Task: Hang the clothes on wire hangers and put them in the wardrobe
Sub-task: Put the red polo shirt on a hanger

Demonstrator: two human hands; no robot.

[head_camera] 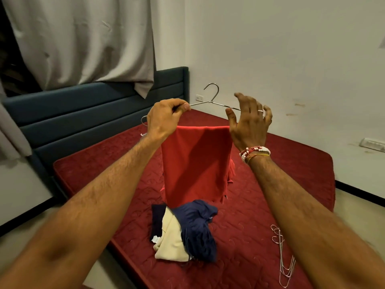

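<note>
A red cloth [196,163] hangs folded over the bottom bar of a wire hanger [212,97], held up above the bed. My left hand [164,119] pinches the hanger's left shoulder wire between thumb and fingers. My right hand [250,122] is at the hanger's right shoulder, fingers spread and relaxed, palm turned toward the cloth; the wire end passes behind it. On the mattress below lies a pile of clothes, navy [198,228] and cream [170,243]. Several spare wire hangers [283,255] lie on the mattress by my right forearm.
The red quilted mattress [291,163] sits on a frame with a dark blue padded headboard [83,113]. A grey curtain [83,38] hangs at the back left, white walls behind and right. No wardrobe is in view.
</note>
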